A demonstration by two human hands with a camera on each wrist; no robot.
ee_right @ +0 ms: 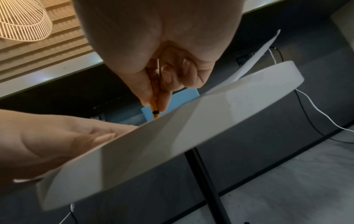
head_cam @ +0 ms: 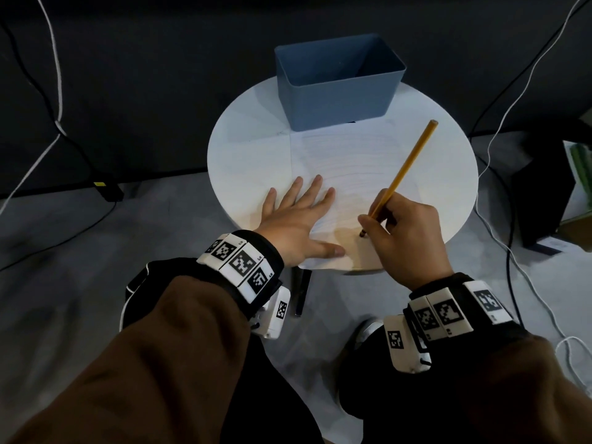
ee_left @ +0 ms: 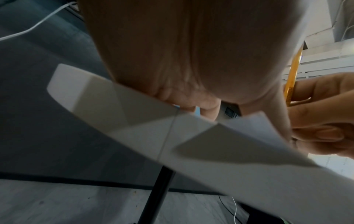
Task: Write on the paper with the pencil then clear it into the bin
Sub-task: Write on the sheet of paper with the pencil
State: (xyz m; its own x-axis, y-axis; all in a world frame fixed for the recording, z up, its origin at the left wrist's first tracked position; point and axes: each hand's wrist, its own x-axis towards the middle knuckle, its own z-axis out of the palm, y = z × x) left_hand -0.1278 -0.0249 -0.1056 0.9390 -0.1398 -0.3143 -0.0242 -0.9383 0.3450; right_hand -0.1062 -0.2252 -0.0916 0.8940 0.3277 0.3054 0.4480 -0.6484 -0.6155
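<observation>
white paper (head_cam: pixel 349 168) lies flat at centre frame on the round white table (head_cam: pixel 243 149), its far edge just below the blue bin (head_cam: pixel 336 91) at upper centre. left hand (head_cam: pixel 298 219) at lower centre, fingers spread and straight, palm pressing the paper's near-left part. right hand (head_cam: pixel 407 238) just to its right, fingers curled, pinching the yellow pencil (head_cam: pixel 407 171) low on the shaft; dark tip touching paper near the table's near edge, shaft slanting toward upper right.

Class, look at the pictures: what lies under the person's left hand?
The left hand rests flat, fingers spread, on the paper, which lies on the round table. The paper beneath the palm is covered from view.
</observation>
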